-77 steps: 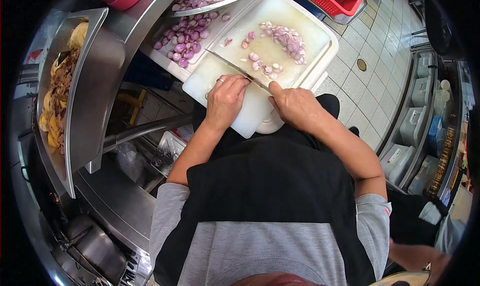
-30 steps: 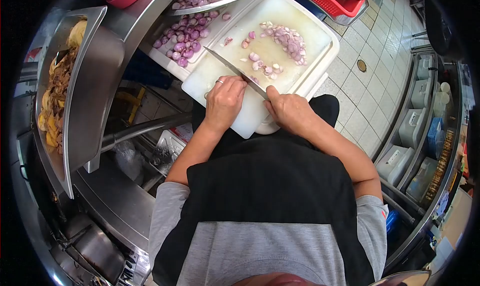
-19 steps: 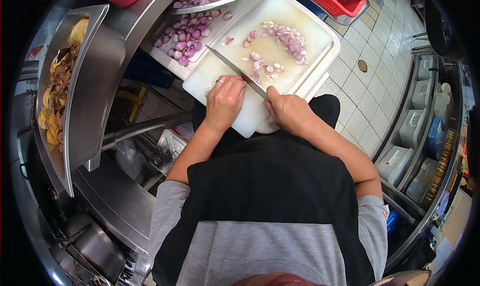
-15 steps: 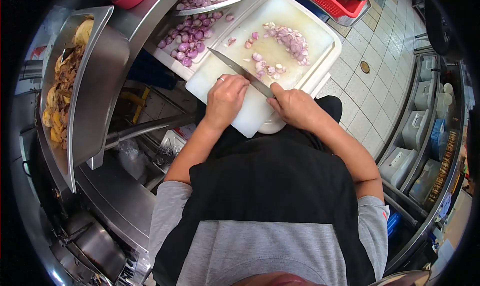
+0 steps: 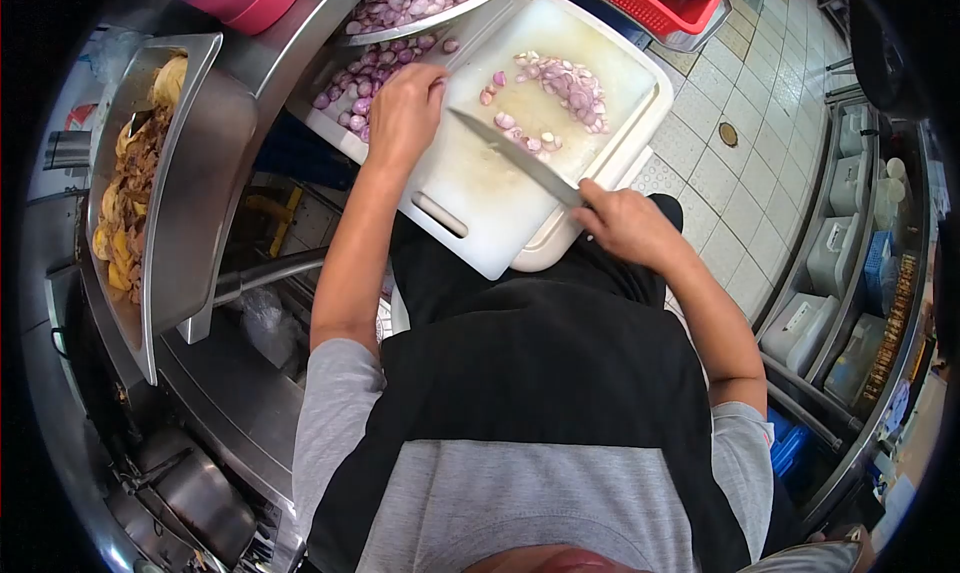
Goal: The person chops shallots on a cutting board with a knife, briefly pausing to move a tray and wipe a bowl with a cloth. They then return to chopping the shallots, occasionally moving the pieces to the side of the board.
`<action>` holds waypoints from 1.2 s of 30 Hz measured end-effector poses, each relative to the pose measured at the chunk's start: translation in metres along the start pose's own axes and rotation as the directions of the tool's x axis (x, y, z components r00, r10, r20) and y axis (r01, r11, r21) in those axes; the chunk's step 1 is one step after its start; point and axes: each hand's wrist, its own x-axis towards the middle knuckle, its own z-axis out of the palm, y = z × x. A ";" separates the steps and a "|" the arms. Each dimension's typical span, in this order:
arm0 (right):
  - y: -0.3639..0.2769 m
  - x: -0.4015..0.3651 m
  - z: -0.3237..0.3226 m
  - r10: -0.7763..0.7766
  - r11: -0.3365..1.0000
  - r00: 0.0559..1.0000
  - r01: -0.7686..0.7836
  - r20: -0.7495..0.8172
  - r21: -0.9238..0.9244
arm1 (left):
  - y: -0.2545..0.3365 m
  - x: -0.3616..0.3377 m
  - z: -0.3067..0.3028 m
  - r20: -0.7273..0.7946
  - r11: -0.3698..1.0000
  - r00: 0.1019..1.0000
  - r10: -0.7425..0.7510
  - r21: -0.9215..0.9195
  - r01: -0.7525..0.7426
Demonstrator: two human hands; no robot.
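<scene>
I record the right hand gripping a kitchen knife; left hand, grip indeterminable, beside far-left shallots.

Knife, cutting board and purple shallots, whole and cut.
Knife: long steel blade, laid diagonally over the board, handle in the right hand, tip pointing toward the left hand; contact with board unclear. Board: white, flat, slotted near one corner, resting across a pale plastic tray. Whole shallots: small, rounded, glossy, heaped in the tray beside the board, next to the left hand. Cut shallots: pale purple pieces in a curved pile on the board; larger pieces loose nearer the blade.
</scene>
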 end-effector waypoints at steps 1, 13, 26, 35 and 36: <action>0.004 -0.002 -0.006 0.032 0.999 0.999 -0.032 0.004 0.005 | 0.003 -0.010 0.000 0.001 1.000 1.000 -0.004 0.002 0.004; -0.029 0.022 0.005 -0.076 0.984 0.995 0.064 -0.068 -0.163 | 0.040 -0.093 0.014 -0.097 0.989 0.990 0.099 -0.103 -0.109; -0.039 0.039 0.004 -0.083 0.980 0.995 0.091 0.050 -0.175 | 0.048 -0.092 0.016 -0.079 0.982 0.994 0.075 -0.164 -0.088; -0.042 0.037 0.007 -0.059 0.985 0.997 0.065 0.042 -0.162 | 0.047 -0.092 0.017 -0.085 0.985 0.994 0.067 -0.151 -0.080; -0.042 0.040 0.011 -0.096 0.988 0.995 0.091 -0.037 -0.122 | 0.046 -0.093 0.018 -0.092 0.985 0.993 0.074 -0.151 -0.087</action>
